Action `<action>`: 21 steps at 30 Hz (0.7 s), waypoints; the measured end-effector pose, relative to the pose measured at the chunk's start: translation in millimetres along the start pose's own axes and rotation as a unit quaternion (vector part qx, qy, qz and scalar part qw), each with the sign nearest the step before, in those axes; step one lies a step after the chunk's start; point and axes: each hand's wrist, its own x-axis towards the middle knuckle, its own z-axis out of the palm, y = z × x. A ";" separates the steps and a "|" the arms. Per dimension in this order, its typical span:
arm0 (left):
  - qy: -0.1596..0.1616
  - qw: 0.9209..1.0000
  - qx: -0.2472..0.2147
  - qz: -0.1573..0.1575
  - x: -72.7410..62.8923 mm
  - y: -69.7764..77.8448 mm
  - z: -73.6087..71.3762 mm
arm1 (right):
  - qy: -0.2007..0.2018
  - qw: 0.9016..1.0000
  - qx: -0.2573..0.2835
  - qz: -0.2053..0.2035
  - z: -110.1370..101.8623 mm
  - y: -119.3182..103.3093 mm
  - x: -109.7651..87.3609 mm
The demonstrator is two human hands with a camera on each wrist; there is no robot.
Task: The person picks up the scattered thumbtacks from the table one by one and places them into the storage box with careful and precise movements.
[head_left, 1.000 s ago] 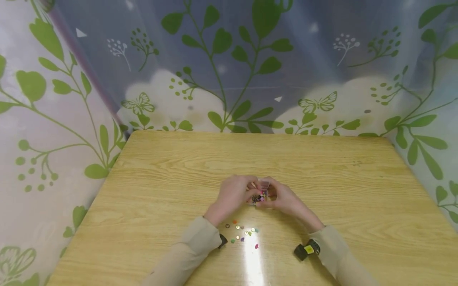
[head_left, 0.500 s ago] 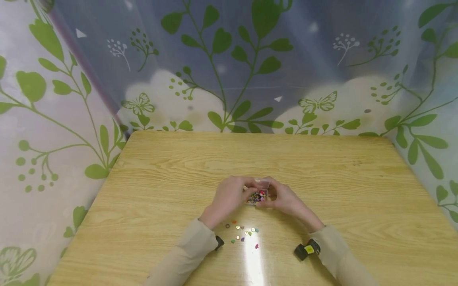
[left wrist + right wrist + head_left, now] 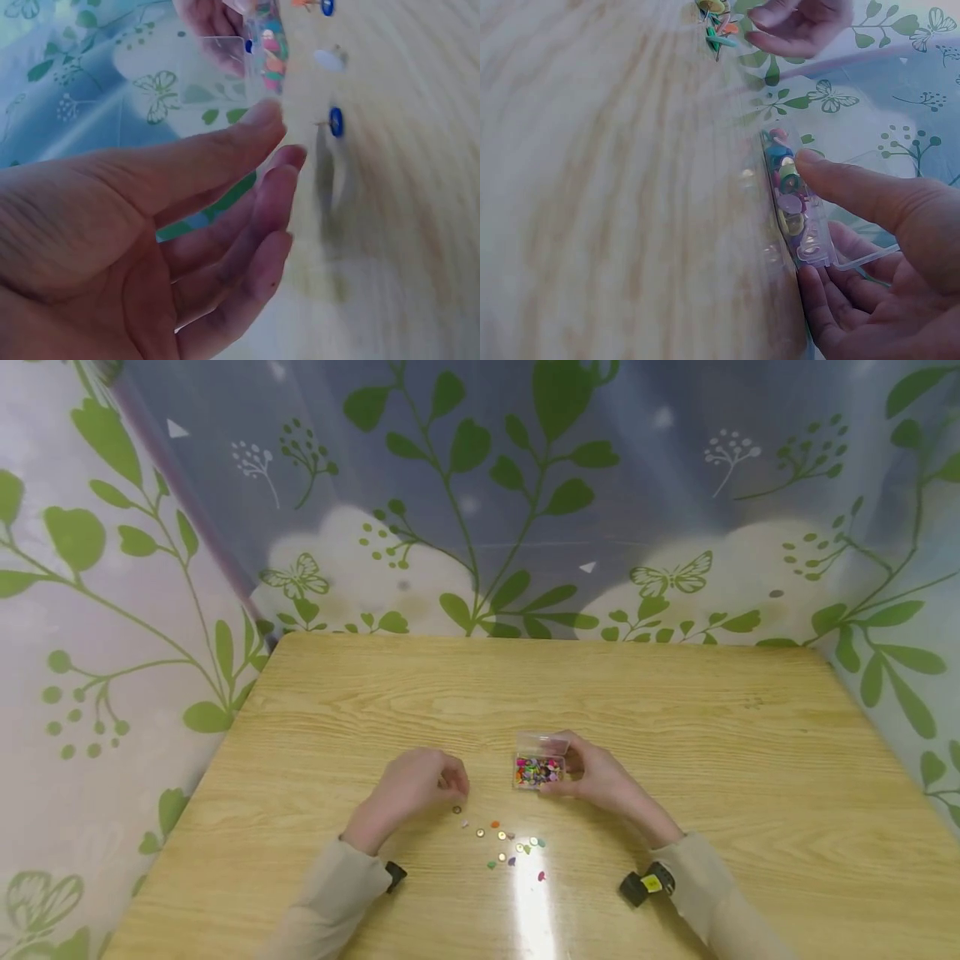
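My right hand (image 3: 598, 783) holds the side of a small clear plastic box (image 3: 542, 744) with its hinged lid raised. Colourful thumbtacks (image 3: 789, 202) fill the box, as the right wrist view shows. Left of it, my left hand (image 3: 408, 792) hovers just over the table, fingers loosely bent. In the left wrist view nothing lies between its thumb and fingers. Close to those fingertips is a blue thumbtack (image 3: 337, 121), with a white thumbtack (image 3: 330, 60) farther off. Several loose thumbtacks (image 3: 502, 836) lie scattered between the two forearms, nearer the person than the box.
The wood-grain table (image 3: 360, 693) runs back to a leaf-and-butterfly patterned curtain (image 3: 420, 560). A dark wrist device (image 3: 636, 888) sits at the right sleeve, another (image 3: 395, 876) at the left. Light glares on the table below the loose thumbtacks.
My left hand has left the box and moved left and down to the loose thumbtacks, uncovering the box's contents. The right hand keeps its place on the box.
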 end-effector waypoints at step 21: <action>0.048 0.998 -0.031 -0.024 3.0 -0.9 12.5 | -0.006 1.000 0.022 -0.007 -0.3 0.8 1.1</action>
